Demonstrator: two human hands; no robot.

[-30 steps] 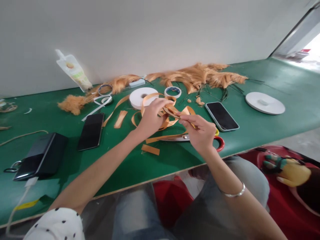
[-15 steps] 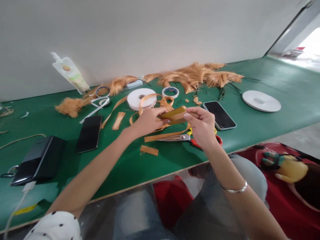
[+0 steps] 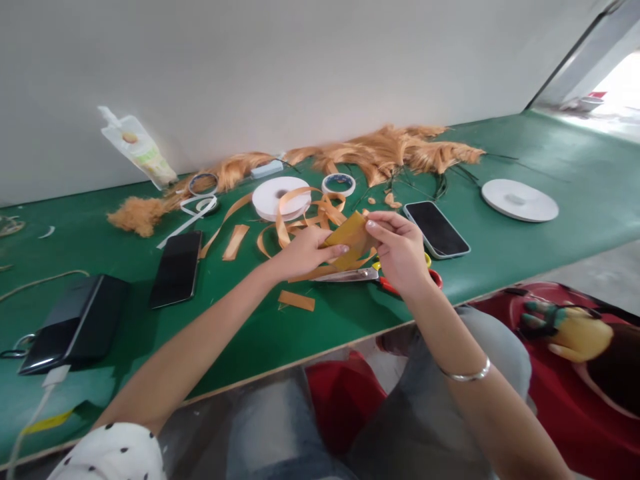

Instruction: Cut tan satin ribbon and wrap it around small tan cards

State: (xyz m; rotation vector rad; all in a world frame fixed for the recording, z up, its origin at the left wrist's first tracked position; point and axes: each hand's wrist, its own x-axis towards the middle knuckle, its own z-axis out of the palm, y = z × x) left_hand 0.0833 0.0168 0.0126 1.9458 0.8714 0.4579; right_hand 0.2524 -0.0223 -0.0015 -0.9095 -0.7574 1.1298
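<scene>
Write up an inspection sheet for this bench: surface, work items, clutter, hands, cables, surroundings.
Surface: green table top with a pale front edge.
Work items: a flat orange-brown ribbon piece held up between both hands; loose ribbon loops lie behind it, and cut strips on the table.
Clutter: scissors under the hands, white tape roll, small tape roll, three phones, white disc, orange fibre bundles, a pouch leaning on the wall.
Hands: left hand and right hand both pinch the ribbon piece.
Cables: white cable at a dark power bank.
Surroundings: plain wall; red stool below.
</scene>
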